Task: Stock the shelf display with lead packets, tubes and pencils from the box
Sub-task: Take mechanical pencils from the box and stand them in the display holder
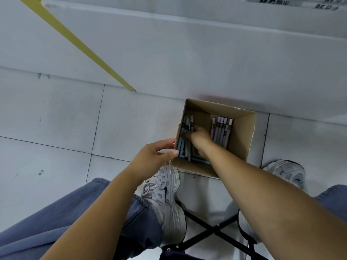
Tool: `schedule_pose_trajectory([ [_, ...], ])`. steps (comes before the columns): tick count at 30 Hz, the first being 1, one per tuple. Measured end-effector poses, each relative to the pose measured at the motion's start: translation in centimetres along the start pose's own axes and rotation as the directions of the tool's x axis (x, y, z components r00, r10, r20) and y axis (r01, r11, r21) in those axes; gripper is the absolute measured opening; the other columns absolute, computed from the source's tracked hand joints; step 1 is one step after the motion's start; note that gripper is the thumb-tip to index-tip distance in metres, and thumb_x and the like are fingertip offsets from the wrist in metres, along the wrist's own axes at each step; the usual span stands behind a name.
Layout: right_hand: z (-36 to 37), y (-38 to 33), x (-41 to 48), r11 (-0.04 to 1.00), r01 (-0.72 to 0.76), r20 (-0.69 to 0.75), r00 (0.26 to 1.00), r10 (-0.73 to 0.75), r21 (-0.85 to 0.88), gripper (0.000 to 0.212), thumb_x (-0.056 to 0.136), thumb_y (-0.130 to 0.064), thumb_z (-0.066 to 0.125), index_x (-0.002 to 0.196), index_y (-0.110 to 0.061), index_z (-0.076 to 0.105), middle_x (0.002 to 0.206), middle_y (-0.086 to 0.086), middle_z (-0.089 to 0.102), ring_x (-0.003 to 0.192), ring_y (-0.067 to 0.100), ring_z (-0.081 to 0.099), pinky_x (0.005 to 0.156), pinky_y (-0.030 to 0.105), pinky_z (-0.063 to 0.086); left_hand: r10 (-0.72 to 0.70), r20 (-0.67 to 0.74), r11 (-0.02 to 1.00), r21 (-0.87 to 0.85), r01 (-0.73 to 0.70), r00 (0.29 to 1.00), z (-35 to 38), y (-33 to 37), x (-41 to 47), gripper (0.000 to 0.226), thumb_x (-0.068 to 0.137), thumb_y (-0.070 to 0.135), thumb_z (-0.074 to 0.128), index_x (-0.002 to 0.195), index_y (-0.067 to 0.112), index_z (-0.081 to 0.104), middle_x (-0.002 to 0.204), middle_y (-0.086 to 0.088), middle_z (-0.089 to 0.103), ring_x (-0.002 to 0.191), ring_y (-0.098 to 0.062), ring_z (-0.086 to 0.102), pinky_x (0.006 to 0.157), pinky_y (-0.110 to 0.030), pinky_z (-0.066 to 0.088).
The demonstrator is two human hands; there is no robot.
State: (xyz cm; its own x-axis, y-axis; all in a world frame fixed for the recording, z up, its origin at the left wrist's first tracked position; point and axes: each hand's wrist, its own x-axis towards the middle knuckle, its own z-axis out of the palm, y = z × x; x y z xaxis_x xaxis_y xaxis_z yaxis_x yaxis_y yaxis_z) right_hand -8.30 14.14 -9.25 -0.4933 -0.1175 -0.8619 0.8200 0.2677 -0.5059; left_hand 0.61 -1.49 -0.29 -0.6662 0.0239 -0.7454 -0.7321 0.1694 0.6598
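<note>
An open cardboard box [242, 136] stands on the tiled floor between my feet. Inside, at the left, lies a bunch of blue-grey pencils [183, 145]. A row of lilac and pale pencils [221, 130] lies at the right. My right hand [199, 136] is down inside the box, its fingers curled round some of the blue-grey pencils. My left hand [157, 156] hovers at the box's left wall, fingers relaxed and slightly bent, holding nothing that I can see. The box's near wall hides the lower ends of the pencils.
The white base of the shelf unit [187, 53] rises just behind the box, with a yellow strip [75, 38] running across it. My white sneakers [167, 194] flank the box, and a black folding stool frame [212, 231] is under me.
</note>
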Motion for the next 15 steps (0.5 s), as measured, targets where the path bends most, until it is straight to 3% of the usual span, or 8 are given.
schedule_pose_trajectory([
  [4,-0.4,-0.2,-0.6,0.999,0.004,-0.001,1.000,-0.004,0.036,0.029,0.090,-0.019,0.066,0.117,-0.018,0.058,0.105,0.001,0.066,0.090,0.018,0.063,0.072,0.031,0.050,0.004,-0.006,1.000,0.000,-0.004,1.000,0.0,0.0,0.1,0.044,0.091,0.034,0.070,0.132,0.041,0.056,0.108,0.035,0.062,0.093,0.005,0.068,0.073,-0.015,0.056],
  [8,-1.5,-0.9,-2.6,0.998,0.060,-0.014,0.998,-0.060,0.024,0.012,0.092,-0.018,0.062,0.102,-0.023,0.059,0.102,0.000,0.067,0.103,0.023,0.064,0.088,0.040,0.052,0.002,0.014,1.000,0.018,-0.002,1.000,0.0,0.6,-0.1,0.044,0.092,0.030,0.069,0.132,0.043,0.057,0.112,0.023,0.069,0.099,-0.003,0.069,0.081,-0.025,0.058],
  [11,-3.2,-2.7,-5.4,0.990,0.116,0.110,0.986,-0.124,0.082,0.014,0.093,-0.013,0.059,0.105,-0.020,0.062,0.099,0.001,0.073,0.096,0.015,0.069,0.086,0.035,0.054,0.010,-0.027,0.992,0.126,-0.007,1.000,0.5,2.3,-0.7,0.051,0.091,0.031,0.070,0.138,0.042,0.052,0.128,0.012,0.064,0.106,-0.010,0.065,0.088,-0.032,0.056],
  [13,-4.3,-4.6,-8.1,0.978,0.178,0.217,0.956,-0.198,0.106,0.018,0.094,-0.013,0.057,0.110,-0.019,0.062,0.098,-0.002,0.075,0.092,0.012,0.071,0.080,0.032,0.056,0.085,-0.139,0.970,0.240,-0.049,0.987,1.1,4.1,-1.4,0.071,0.088,0.037,0.072,0.150,0.035,0.036,0.131,0.012,0.055,0.109,-0.008,0.058,0.085,-0.027,0.051],
  [15,-5.3,-6.6,-11.0,0.956,0.267,0.270,0.918,-0.290,0.122,0.021,0.093,-0.015,0.058,0.113,-0.018,0.063,0.103,0.001,0.075,0.098,0.016,0.071,0.088,0.039,0.055,0.211,-0.149,0.959,0.225,-0.174,0.966,1.7,6.7,-2.5,0.073,0.086,0.039,0.074,0.148,0.036,0.035,0.124,0.021,0.056,0.106,-0.004,0.056,0.080,-0.018,0.049],
])
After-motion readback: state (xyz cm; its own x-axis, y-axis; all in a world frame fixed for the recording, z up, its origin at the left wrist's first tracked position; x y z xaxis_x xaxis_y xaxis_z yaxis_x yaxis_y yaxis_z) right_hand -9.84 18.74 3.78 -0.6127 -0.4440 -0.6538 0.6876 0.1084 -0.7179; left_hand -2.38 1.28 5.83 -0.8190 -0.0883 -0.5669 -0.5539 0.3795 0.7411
